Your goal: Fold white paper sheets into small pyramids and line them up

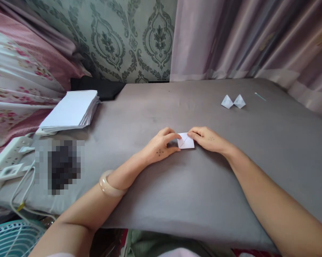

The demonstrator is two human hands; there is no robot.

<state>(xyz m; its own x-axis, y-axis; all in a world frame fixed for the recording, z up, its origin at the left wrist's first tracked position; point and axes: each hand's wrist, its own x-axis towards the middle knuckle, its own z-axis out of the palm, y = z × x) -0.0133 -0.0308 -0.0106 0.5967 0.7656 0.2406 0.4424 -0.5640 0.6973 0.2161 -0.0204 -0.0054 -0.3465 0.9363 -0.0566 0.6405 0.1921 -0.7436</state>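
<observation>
A small folded square of white paper (187, 142) lies at the middle of the grey-covered table, with diagonal creases on its upper face. My left hand (163, 144) grips its left side, the thumb near the lower edge and a fingertip on top. On the upper right corner, my right hand (206, 138) pinches the paper between thumb and fingers. Farther back to the right stand two pointed folded paper shapes (227, 102), side by side with their inner corners close together or touching.
A thick stack of white paper (72, 109) rests at the back left, by a black cloth item (102, 87). Power strips with cables (12, 157) line the left edge, near a blurred-out dark patch. A thin stick (260, 96) lies back right. A teal fan (14, 237) stands lower left.
</observation>
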